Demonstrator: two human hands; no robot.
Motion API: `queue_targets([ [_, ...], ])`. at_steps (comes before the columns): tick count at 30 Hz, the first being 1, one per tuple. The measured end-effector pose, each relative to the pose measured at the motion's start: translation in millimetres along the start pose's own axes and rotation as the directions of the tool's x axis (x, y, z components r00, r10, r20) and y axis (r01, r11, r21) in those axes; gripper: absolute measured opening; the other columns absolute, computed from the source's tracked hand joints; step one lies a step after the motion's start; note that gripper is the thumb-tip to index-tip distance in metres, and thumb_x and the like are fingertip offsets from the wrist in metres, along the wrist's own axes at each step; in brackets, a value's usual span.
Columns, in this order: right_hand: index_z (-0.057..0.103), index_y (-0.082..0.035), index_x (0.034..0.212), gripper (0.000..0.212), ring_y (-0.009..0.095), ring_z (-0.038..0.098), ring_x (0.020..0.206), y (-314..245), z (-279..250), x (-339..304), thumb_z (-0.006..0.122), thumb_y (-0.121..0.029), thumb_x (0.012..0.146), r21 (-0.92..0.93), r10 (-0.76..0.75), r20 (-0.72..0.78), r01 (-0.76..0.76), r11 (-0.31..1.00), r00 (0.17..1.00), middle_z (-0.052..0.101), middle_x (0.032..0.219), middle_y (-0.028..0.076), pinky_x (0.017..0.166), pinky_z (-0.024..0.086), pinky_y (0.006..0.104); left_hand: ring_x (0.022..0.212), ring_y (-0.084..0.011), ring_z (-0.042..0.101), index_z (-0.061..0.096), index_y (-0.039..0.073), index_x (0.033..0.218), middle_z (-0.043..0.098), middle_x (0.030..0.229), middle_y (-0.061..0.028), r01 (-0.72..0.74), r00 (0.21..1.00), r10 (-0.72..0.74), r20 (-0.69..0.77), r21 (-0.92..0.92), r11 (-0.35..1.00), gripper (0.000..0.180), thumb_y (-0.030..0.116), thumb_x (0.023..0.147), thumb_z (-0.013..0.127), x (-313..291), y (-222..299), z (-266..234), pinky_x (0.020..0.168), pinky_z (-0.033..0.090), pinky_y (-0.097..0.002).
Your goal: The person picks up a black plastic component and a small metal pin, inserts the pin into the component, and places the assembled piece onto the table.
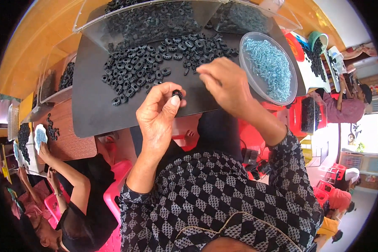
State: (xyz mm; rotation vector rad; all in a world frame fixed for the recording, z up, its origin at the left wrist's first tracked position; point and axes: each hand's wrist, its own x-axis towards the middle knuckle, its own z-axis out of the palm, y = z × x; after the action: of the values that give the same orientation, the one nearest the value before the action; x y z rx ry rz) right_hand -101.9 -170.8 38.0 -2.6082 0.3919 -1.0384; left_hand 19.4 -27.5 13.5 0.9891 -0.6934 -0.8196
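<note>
My left hand (155,119) is raised over the near edge of the dark table (92,109), its thumb and fingers closed on a small black plastic part (177,94). To the right, my right hand (229,86) hangs above the table with thumb and forefinger pinched together. Anything between those fingertips is too small or hidden to make out. Beyond both hands spreads a loose heap of small black plastic parts (134,71) with oval openings. Close by my right hand lies a round clear tray (295,82) full of tiny shiny blue pieces (269,69).
Clear plastic bins (88,35) holding more black parts stand along the table's far side. Co-workers sit at neighbouring tables, one person's arm (73,174) reaching over a brown table (71,145) at left. Red chairs (113,189) and a dark cable bundle (256,161) are nearby.
</note>
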Motion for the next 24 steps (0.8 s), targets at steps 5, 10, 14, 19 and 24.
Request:
queue_targets([
  [5,0.063,-0.005,0.087,0.014,0.027,0.054,0.076,15,5,18,0.067,-0.004,0.073,-0.193,-0.057,0.079,0.071,0.979,0.995,0.055,0.076,0.008,0.065,0.044,0.0366,0.076,-0.011,0.059,0.06,0.0,0.105,0.062,0.09,-0.0051,-0.008,1.0,0.008,-0.003,0.145,0.989,0.018,0.007,0.088,0.059,-8,-4,-1,0.071,0.048,-0.0224],
  [10,0.063,-0.008,0.081,0.014,0.026,0.052,0.074,17,15,21,0.063,-0.004,0.068,-0.246,-0.155,0.188,0.199,0.949,0.97,0.053,0.074,0.008,0.063,0.042,0.0365,0.075,-0.01,0.059,0.061,0.0,0.103,0.061,0.09,-0.003,-0.066,0.998,0.069,-0.003,0.244,0.968,0.017,0.005,0.087,0.06,-10,-11,-7,0.063,0.048,-0.0211],
  [14,0.065,-0.006,0.085,0.018,0.024,0.05,0.074,16,20,22,0.059,-0.006,0.068,-0.311,-0.246,0.314,0.344,0.886,0.917,0.05,0.075,0.007,0.064,0.04,0.0347,0.074,-0.0091,0.059,0.062,0.0,0.102,0.06,0.088,-0.0017,-0.053,0.998,0.056,-0.006,0.259,0.964,0.016,0.003,0.086,0.06,-11,-14,-10,0.054,0.046,-0.0194],
  [19,0.061,-0.004,0.079,0.012,0.024,0.047,0.074,14,23,25,0.058,-0.008,0.068,-0.345,-0.267,0.357,0.393,0.853,0.895,0.048,0.076,0.008,0.065,0.038,0.0341,0.073,-0.0083,0.058,0.061,0.0,0.102,0.061,0.088,-0.002,-0.073,0.997,0.077,-0.006,0.267,0.961,0.016,0.004,0.086,0.06,-12,-13,-10,0.051,0.046,-0.0189],
  [24,0.059,-0.004,0.078,0.011,0.024,0.047,0.074,14,19,16,0.057,-0.008,0.069,-0.316,-0.247,0.337,0.356,0.879,0.909,0.048,0.076,0.008,0.065,0.039,0.0344,0.07,-0.008,0.057,0.061,0.0,0.103,0.061,0.089,-0.0033,-0.055,0.998,0.056,0.004,0.244,0.968,0.016,0.004,0.087,0.059,-10,-17,-7,0.048,0.045,-0.019],
])
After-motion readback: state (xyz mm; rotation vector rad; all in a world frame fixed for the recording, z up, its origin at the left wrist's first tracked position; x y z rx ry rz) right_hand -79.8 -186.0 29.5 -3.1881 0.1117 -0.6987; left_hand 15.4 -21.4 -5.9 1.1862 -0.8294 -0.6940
